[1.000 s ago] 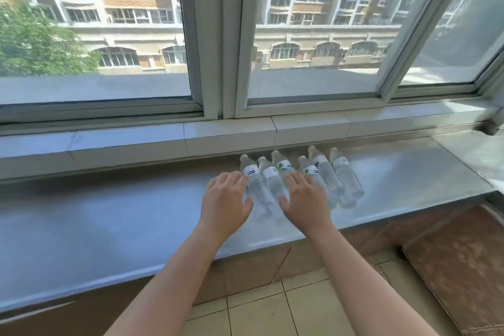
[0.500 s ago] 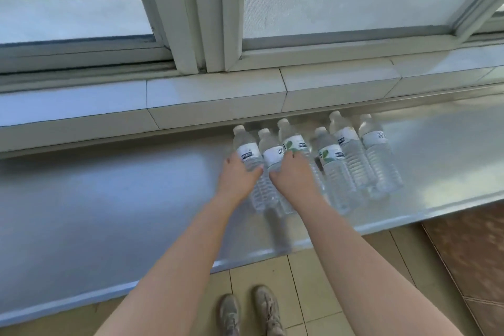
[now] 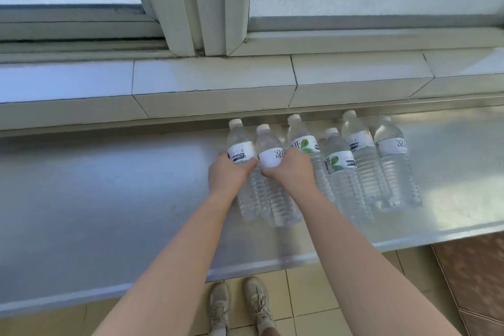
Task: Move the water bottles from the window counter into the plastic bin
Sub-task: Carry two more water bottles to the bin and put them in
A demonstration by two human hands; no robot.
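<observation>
Several clear water bottles with white caps and white labels lie side by side on the grey window counter (image 3: 109, 199), caps toward the window. My left hand (image 3: 227, 173) is closed around the leftmost bottle (image 3: 240, 150) at its label. Beside it, my right hand (image 3: 290, 170) grips the second bottle (image 3: 270, 155) the same way. The other bottles, among them one with a green leaf label (image 3: 339, 163) and the rightmost one (image 3: 392, 161), lie untouched to the right. No plastic bin is in view.
A tiled sill step (image 3: 212, 82) and the window frame (image 3: 191, 8) rise behind the counter. Below the counter's front edge are a beige tiled floor (image 3: 313, 294), my two shoes (image 3: 237, 305), and a brown mat (image 3: 474, 275) at the right.
The camera has tilted down and closer. Both hands went from resting flat over the bottles to closing around the two leftmost ones.
</observation>
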